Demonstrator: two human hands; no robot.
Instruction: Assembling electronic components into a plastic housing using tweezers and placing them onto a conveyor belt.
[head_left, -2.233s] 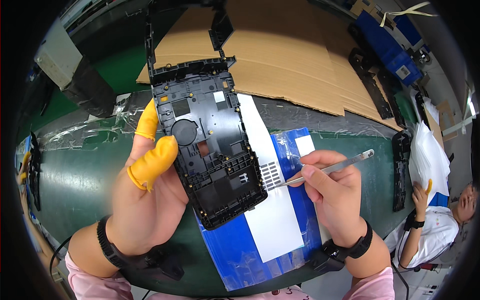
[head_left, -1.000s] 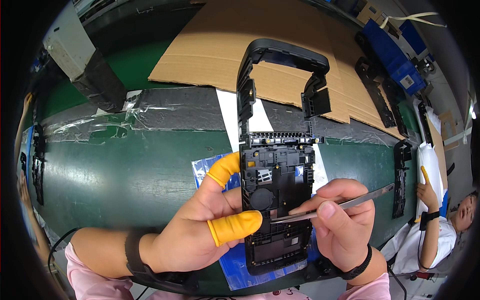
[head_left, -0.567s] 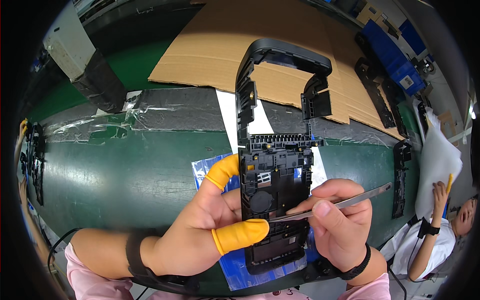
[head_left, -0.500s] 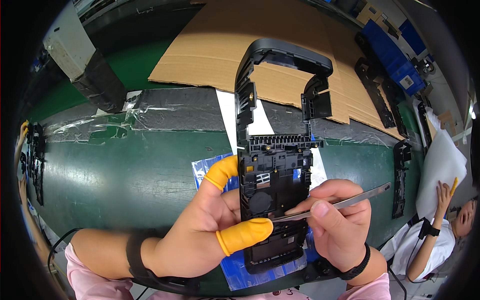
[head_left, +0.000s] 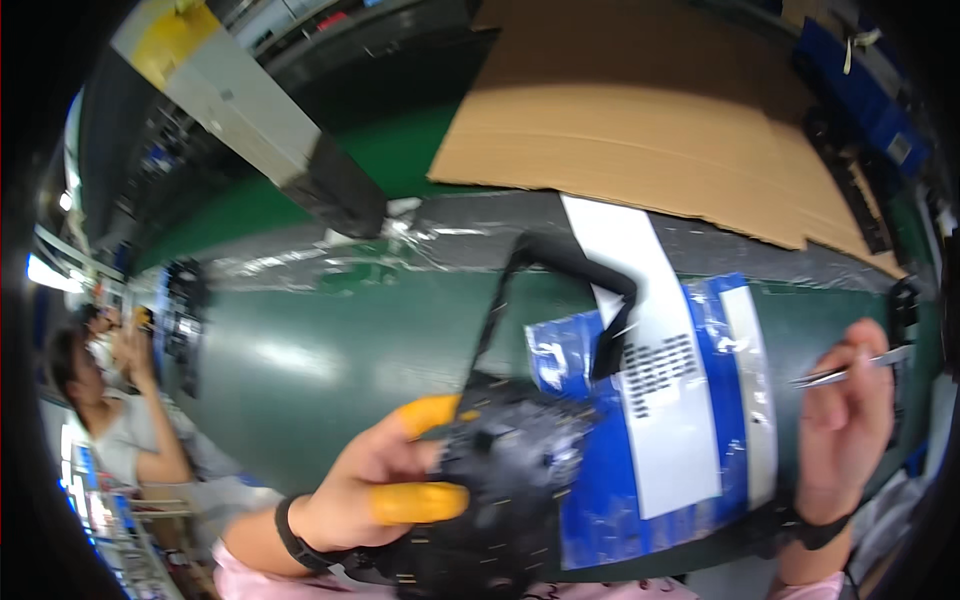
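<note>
My left hand (head_left: 362, 488), with yellow finger cots on two fingers, grips the edge of a black plastic frame (head_left: 520, 450). The frame is tilted and smeared by motion; its open loop end points away from me. Off to the right, my right hand (head_left: 848, 425) pinches metal tweezers (head_left: 822, 378), apart from the frame, their tips toward the left. Between the hands lies a white sheet (head_left: 678, 450) bearing rows of small black pieces (head_left: 660, 372). Under it is a blue plastic sheet or bag (head_left: 612, 510) on the green table (head_left: 300, 400).
Brown cardboard (head_left: 620, 130) covers the far side. A grey post (head_left: 260, 130) with a dark wrapped base stands far left. More black frames (head_left: 855, 185) lie at the right, by a blue bin (head_left: 865, 90). Another person (head_left: 125, 430) works at the left.
The frame has come down and nearer to me in my left hand. My right hand has moved away from it to the right with the tweezers. The view has swung left.
</note>
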